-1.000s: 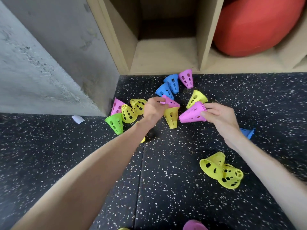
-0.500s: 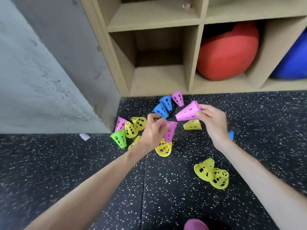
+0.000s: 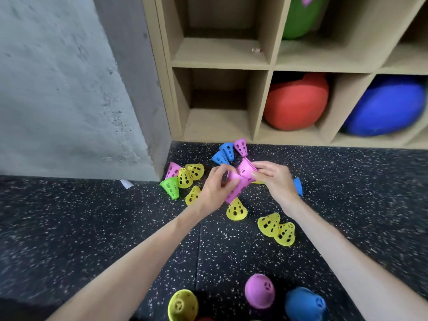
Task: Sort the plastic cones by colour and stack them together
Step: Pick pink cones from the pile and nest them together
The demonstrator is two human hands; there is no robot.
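two pink cones were held above the floor (image 3: pixel 115 228), just near of the shelf (image 3: pixel 269 66): one pink cone (image 3: pixel 234 188) was gripped by the left hand (image 3: pixel 216 191), the other pink cone (image 3: pixel 246 169) pinched at its rim by the right hand (image 3: pixel 273 179), the two touching. the cones were judged light, thin, perforated and somewhat flexible, best taken near the wide rim. other cones lay scattered around.

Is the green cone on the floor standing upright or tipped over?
Tipped over. The green cone lies on its side on the floor, with its wide rim toward the lower right and its narrow end toward the upper left.
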